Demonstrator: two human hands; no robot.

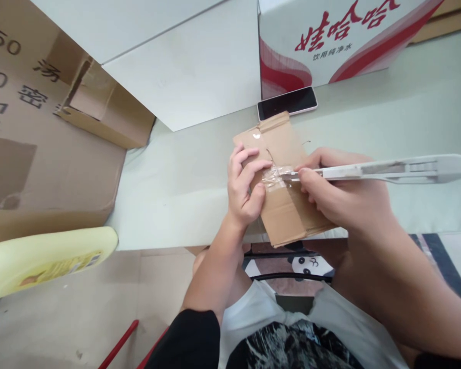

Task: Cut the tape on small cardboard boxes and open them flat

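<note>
A small flat cardboard box (288, 215), with crinkled clear tape (275, 178) across its middle, lies at a slant on the table near its front edge. My left hand (246, 187) rests on the box's left side, fingers apart and bent, the index fingertip at the tape. In my right hand (341, 195) is a white utility knife (392, 169), gripped close to its blade end. The blade (290, 176) points left and meets the tape; how deep it goes I cannot tell. The knife's long handle sticks out to the right above the hand.
Behind the box lies a phone (287, 103), against a white and red water carton (330, 46). A white box (192, 66) stands to its left. Large cardboard cartons (54, 154) and a pale yellow bottle (49, 261) are at the left. The table (169, 205) has a pale cover.
</note>
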